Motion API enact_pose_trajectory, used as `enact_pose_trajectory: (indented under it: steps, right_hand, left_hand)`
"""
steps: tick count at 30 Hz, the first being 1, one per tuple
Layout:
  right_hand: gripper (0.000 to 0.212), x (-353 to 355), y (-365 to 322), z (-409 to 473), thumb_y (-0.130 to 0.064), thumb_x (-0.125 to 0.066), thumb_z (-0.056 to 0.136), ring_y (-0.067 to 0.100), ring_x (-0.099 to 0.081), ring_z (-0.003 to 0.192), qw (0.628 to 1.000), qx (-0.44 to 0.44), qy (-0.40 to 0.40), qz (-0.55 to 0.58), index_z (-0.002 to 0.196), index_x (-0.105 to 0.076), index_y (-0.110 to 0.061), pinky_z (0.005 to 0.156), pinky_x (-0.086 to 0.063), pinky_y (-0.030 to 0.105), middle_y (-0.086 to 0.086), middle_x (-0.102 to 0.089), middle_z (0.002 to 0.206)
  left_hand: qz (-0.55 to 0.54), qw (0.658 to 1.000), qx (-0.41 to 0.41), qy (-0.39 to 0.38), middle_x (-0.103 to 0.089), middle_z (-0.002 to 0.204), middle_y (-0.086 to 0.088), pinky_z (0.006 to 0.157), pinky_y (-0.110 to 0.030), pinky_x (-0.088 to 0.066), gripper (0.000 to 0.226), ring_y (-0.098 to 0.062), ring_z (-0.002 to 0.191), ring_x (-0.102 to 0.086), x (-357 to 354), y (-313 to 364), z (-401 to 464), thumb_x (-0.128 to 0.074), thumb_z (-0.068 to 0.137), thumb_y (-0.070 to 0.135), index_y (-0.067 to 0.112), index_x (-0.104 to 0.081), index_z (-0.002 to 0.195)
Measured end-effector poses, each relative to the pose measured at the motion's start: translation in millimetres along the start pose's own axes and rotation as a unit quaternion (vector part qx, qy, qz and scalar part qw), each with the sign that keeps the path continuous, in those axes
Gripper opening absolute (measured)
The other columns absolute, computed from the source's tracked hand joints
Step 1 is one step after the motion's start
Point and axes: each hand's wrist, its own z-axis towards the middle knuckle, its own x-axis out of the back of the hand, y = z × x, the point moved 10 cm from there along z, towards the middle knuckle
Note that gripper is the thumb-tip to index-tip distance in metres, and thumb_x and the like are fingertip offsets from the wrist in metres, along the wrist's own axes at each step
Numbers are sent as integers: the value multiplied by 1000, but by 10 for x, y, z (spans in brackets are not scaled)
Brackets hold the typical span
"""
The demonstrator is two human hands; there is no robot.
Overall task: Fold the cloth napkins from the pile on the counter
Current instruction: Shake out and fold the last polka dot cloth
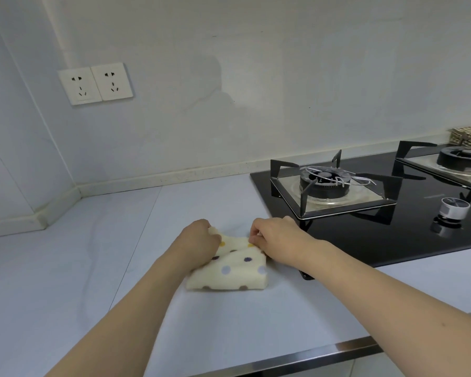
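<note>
Two blank wall sockets (95, 83), no readable writing anywhere, left hand (199, 239) pinching far-left corner of folded cream polka-dot napkin (229, 270) on pale counter (93, 254), right hand (276, 238) pinching its far-right corner, black gas hob (378, 213) just beside

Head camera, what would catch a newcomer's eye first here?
Two hands, left hand and right hand, pinch the far edge of a polka-dot napkin folded small on the pale counter. To the right sits a black stove; two sockets are on the wall, upper left.
</note>
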Motion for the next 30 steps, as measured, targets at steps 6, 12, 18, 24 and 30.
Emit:
enact_pose_trajectory:
  steps: [6,12,18,24,30]
  right_hand:
    - [23,-50,-58,-19,-27,-33,100,27,-51,103,996,-2,-6,-84,108,-51,-15,96,-32,42,5,-62,107]
    - [25,-49,-97,-44,-30,-31,102,28,-50,105,993,-4,-11,-114,110,-48,-14,91,-31,41,6,-61,112]
    - [25,-37,-126,-96,-29,-30,102,28,-46,110,987,-21,-29,-158,115,-47,-15,91,-27,40,5,-55,119]
    - [20,-27,-122,-244,-30,-32,97,24,-45,94,968,-41,-174,-174,101,-50,-19,95,-24,43,3,-60,109]
    - [59,-26,-325,-333,-33,-42,93,27,-28,128,984,21,-125,-121,145,-16,-47,103,-22,45,0,-29,141]
  left_hand:
    - [-246,941,139,-188,-57,76,-11,44,-25,-33,27,-19,49,-46,-51,-346,-369,-62,89,29,5,-68,97]
    - [-260,943,103,-180,-74,102,-9,74,-33,-49,22,-27,86,-62,-71,-276,-616,-69,86,22,9,-75,103]
    - [-199,963,116,-141,-75,93,-8,79,-33,-49,17,-27,88,-68,27,-440,-647,-71,83,22,11,-72,95]
    - [-48,992,115,-31,-63,95,-1,77,-33,-37,29,-17,83,-54,267,-575,-595,-68,71,35,22,-58,95]
    - [162,964,-122,170,-40,108,15,85,-30,-15,42,-13,106,-38,319,210,-1139,-41,76,63,36,-44,108]
